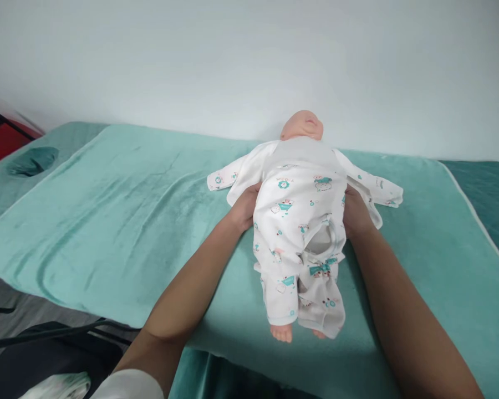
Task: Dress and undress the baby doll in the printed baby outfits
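Note:
A baby doll (pixel 303 126) lies on its back, head at the far side and feet toward me. White printed baby trousers (pixel 291 221) cover its legs and reach high up its torso, with an opening at the crotch. A white long-sleeved top (pixel 368 180) spreads out at both sides, leaving the pale grey chest (pixel 301 151) bare. At the left side of the waist, my left hand (pixel 246 208) is closed on the trousers' edge. My right hand (pixel 355 213) grips the opposite side, its fingers mostly hidden behind the cloth. Toes show below the trouser cuffs.
A green towel (pixel 120 210) covers the padded table, which has a face hole (pixel 33 160) at its left end. A pale wall (pixel 233 66) stands behind. Low at the left are a dark chair-like object (pixel 45 354) and a crumpled printed cloth (pixel 62 386).

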